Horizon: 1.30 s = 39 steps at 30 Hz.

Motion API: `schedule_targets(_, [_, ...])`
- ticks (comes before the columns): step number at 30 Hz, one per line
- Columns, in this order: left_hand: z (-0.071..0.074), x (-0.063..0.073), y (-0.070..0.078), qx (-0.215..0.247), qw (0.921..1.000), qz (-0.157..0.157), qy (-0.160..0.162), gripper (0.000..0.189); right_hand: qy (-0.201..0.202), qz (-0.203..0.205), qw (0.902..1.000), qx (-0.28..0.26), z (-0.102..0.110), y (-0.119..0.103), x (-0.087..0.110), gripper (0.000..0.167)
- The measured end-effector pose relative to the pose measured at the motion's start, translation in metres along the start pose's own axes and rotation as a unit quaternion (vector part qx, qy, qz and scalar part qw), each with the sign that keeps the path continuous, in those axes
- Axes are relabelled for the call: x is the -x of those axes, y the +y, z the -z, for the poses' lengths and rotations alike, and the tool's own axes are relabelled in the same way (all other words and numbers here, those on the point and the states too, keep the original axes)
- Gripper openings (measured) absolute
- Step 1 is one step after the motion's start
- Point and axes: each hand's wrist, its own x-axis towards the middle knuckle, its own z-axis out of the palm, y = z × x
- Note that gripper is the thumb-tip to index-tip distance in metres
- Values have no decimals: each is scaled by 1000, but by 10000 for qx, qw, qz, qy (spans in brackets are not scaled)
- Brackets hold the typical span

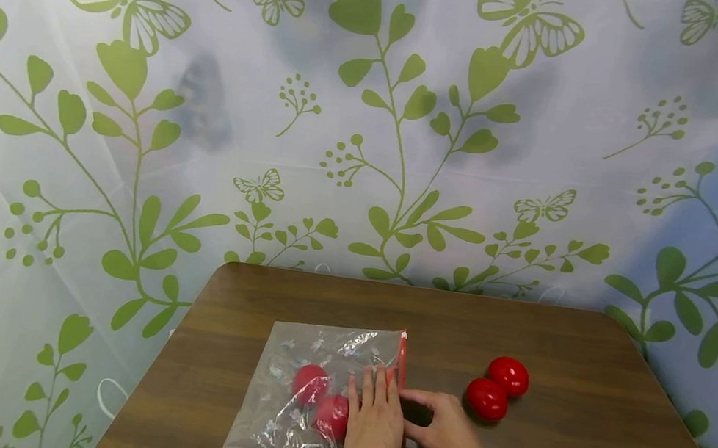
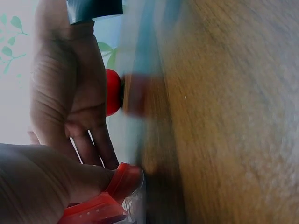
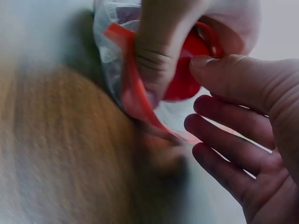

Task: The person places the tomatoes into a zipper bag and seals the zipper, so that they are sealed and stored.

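Note:
A clear zip bag (image 1: 281, 348) with a red-edged mouth (image 1: 402, 358) lies on the table, holding two red eggs (image 1: 310, 385). My left hand (image 1: 371, 432) rests across the bag's right part, fingers extended over the top. Its thumb (image 3: 156, 60) is hooked in the mouth, with the red strip (image 2: 96, 205) against it. On the mouth's right side, my right hand (image 1: 444, 433) has its fingertips close to the strip, thumb and forefinger apart. Its other fingers (image 3: 233, 144) are loosely bent. Two more red eggs (image 1: 487, 400) touch each other to the right.
The brown wooden table (image 1: 574, 441) has rounded far corners. Behind it hangs a pale curtain (image 1: 239, 107) printed with green leaves and butterflies. A dark band (image 2: 96, 9) circles the right wrist.

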Motion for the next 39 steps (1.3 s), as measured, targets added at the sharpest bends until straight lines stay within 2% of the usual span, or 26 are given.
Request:
schedule_targets(5, [1, 0, -1, -3, 10000, -39, 9, 91, 140, 40, 9999, 24, 10, -1, 2, 44])
schedule_targets(11, [0, 0, -1, -153, 9999, -78, -1, 107, 161, 0, 9998, -88, 24, -3, 7, 48])
schedule_targets(18, [0, 0, 0, -239, 9997, -32, -70, 117, 382, 15, 9992, 104, 42, -4, 17, 50])
schedule_targets(26, [0, 0, 0, -216, 9997, -5, -151, 119, 827, 115, 9962, 241, 55, -1, 26, 47])
schedule_targets(34, [0, -1, 1, -169, 9995, 43, -262, 119, 1184, 278, 9925, 115, 66, 3, 38, 46])
schedule_targets(39, [-1, 0, 1, -201, 9996, 39, -209, 118, 1301, 211, 9911, 163, 73, 8, 44, 45])
